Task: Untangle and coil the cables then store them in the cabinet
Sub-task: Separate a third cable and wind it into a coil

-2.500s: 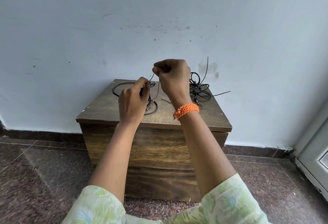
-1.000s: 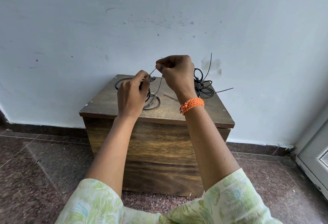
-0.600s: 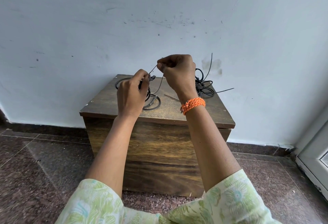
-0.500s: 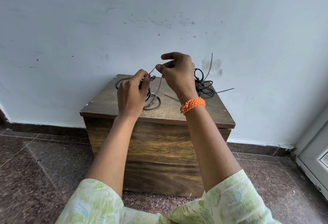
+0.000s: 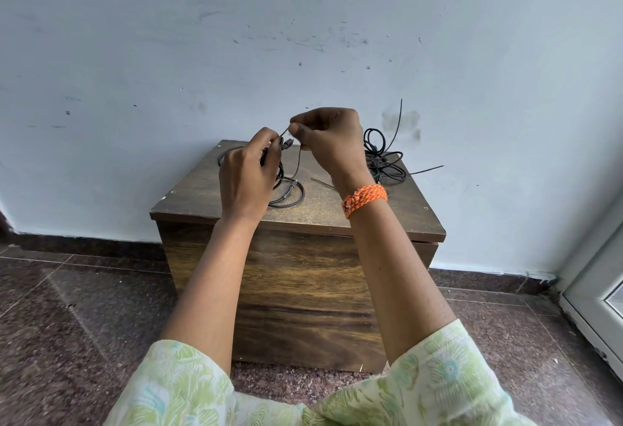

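Hands hide much: left hand [image 5: 247,174] grip holds coiled cable [image 5: 286,194], right hand [image 5: 332,142] pinches its thin end.

Pale green leaf-print sleeves [image 5: 188,388]; orange braided, perhaps thread, wristband [image 5: 364,199] on right wrist.

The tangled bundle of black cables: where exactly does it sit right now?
In the head view, the tangled bundle lies on the cabinet's top at its back right corner, near the wall, just beyond the right hand.
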Motion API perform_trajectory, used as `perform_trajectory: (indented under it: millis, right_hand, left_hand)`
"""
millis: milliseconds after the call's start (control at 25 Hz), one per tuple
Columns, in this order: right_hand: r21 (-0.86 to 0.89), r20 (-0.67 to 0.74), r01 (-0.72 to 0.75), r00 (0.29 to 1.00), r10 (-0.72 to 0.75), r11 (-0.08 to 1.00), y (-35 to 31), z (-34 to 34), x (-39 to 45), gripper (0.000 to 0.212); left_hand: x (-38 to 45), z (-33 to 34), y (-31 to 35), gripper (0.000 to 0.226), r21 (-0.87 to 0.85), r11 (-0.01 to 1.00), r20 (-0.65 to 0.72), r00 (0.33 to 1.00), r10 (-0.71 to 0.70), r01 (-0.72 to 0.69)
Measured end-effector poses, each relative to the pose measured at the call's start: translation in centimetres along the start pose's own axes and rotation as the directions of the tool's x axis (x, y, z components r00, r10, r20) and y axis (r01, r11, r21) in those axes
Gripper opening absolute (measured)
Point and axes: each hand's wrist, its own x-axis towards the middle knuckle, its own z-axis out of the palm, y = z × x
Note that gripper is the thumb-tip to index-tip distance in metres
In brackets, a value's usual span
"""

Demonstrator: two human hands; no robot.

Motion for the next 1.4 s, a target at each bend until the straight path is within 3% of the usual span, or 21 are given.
perform_trajectory:
  millis: [160,400,600,800,1000,1160,1400]
  right_hand:
    - [0.047,-0.108,0.004,0.994,0.001,0.999,0.01,-0.44,0.70,0.013]
    - [-0.048,-0.023,0.008,1.000,-0.009,0.999,-0.35,-0.26,-0.23,0.006]
    - [0.093,-0.042,-0.038,0.998,0.042,0.995,-0.38,-0.56,0.18,0.003]
    - [0.079,-0.131,0.000,0.991,0.010,0.997,-0.78,-0.59,-0.16,0.007]
    - [0.095,-0.064,-0.027,0.997,0.034,0.995,-0.65,-0.42,-0.18,0.005]
    - [0.169,-0.125,-0.030,0.991,0.051,0.985,-0.53,-0.23,-0.07,0.004]
    - [0.156,-0.086,-0.036,0.995,0.050,0.987,-0.64,-0.28,-0.09,0.003]
  left_hand:
    - [0.01,0.01,-0.15,0.026,-0.049,0.999,-0.001,1.000,-0.011,0.011]
    - [-0.04,0.29,-0.02,0.022,-0.043,0.999,0.001,1.000,0.019,-0.019]
    - [-0.08,0.24,0.27,0.019,-0.038,0.999,-0.008,1.000,0.017,-0.017]
    - [-0.14,0.24,0.47,0.021,-0.058,0.998,-0.018,1.000,0.012,-0.013]
    - [-0.12,0.33,0.33,0.028,-0.096,0.995,-0.020,1.000,0.014,-0.016]
    - [-0.09,0.37,0.41,0.025,-0.101,0.995,-0.023,1.000,0.010,-0.012]
    - [-0.07,0.32,0.31,0.025,-0.109,0.994,-0.020,1.000,0.000,-0.003]
